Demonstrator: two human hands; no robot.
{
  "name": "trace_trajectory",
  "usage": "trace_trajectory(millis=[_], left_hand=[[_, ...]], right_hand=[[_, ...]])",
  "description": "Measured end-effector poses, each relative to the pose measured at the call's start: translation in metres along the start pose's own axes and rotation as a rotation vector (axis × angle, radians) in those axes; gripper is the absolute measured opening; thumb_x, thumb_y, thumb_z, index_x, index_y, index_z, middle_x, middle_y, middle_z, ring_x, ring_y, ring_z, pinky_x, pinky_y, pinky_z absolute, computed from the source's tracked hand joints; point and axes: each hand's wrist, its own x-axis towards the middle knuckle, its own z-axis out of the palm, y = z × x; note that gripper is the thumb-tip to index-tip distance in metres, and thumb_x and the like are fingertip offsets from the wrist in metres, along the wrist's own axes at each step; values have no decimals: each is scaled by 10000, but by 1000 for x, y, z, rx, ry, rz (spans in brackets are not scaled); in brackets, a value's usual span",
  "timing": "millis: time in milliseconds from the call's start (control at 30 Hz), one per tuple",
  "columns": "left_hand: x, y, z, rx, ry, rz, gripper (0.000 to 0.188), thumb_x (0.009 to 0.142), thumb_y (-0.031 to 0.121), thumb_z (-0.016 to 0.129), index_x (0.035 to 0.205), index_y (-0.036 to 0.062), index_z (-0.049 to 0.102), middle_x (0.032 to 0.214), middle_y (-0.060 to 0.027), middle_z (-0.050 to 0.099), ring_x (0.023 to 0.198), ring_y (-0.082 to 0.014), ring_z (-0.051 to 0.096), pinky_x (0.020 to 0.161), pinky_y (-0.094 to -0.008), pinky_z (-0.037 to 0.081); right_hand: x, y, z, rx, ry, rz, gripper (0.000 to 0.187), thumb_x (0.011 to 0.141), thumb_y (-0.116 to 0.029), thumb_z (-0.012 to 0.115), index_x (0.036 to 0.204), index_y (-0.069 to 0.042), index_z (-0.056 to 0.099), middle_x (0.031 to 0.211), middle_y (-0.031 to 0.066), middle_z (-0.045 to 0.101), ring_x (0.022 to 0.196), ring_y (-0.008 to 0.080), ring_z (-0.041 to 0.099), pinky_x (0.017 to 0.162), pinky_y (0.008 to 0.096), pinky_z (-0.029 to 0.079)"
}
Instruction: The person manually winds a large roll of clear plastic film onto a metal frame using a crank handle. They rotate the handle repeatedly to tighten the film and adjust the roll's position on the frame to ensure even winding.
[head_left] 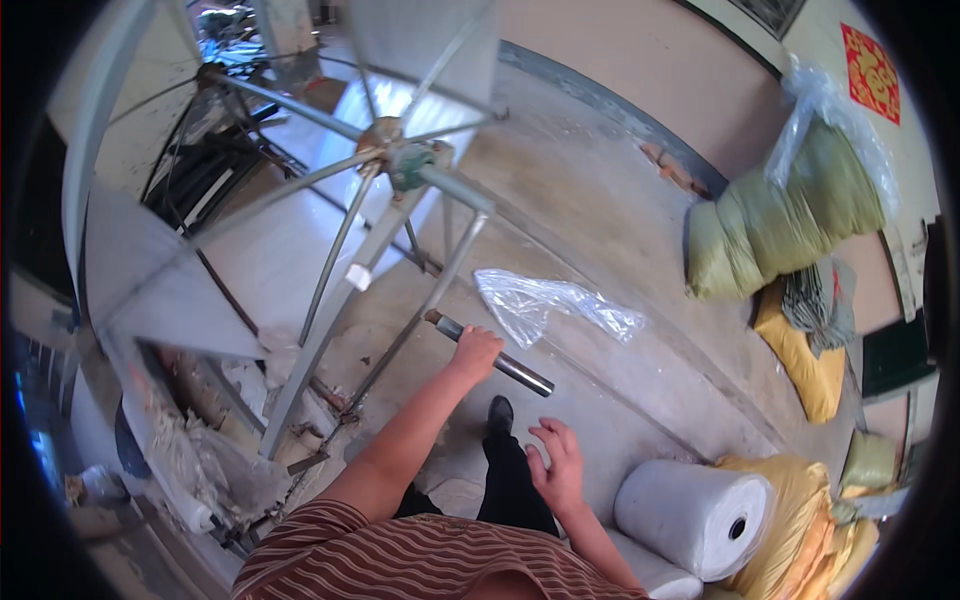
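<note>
In front of you, above the concrete floor (590, 380), your left grip (478, 354) is closed around a metal pipe (524, 374). The pipe slants down to the right: its shiny end sticks out past your fingers, and its rusty end points toward the leg of a metal stand. You cannot tell from here whether that end touches the leg. Your right grip (560, 468) is loosely spread and empty, fingers a little bent, lower and to the right of the pipe.

To your upper left stands a large spoked reel (382, 132), with a green hub (412, 166) on its axle and the slanting legs of the stand (335, 330) beneath. A crumpled sheet of clear plastic (560, 300) lies on the floor beyond the pipe. Near your right forearm sits a white roll (690, 515) with a dark hole in its end, just beside a yellow sack (800, 485). Farther off, a green bundle (780, 215) rests near the wall.
</note>
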Motion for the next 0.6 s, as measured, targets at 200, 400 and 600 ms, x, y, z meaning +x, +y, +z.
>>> trace_trajectory(millis=[200, 400, 600], left_hand=[[-67, 20, -102, -148, 383, 215, 194, 773, 149, 715, 963, 123, 689, 988, -46, 658, 1054, -252, 611, 991, -469, 398], [-57, 51, -234, -168, 585, 320, 333, 803, 107, 696, 1132, 62, 665, 1128, -58, 657, 1135, -254, 584, 1021, -445, 405], [-60, 62, -276, -366, 993, 138, 282, 876, 104, 711, 1154, 79, 674, 1131, -70, 682, 1103, -287, 619, 982, -441, 434]], right_hand=[[45, -76, 44, -104, 75, -279, 595, 854, -109, 745, 1415, -59, 553, 1495, 241, 475, 1377, 421, 457, 1124, 524, 387], [115, -60, 29, -721, 312, -423, 718, 957, -389, 632, 1543, -27, 431, 1648, 167, 364, 1468, 356, 392, 1205, 500, 210], [231, -61, -48, -1017, 592, -483, 794, 817, -259, 751, 1543, -110, 467, 1506, 62, 534, 1291, 246, 535, 1098, 426, 359]])
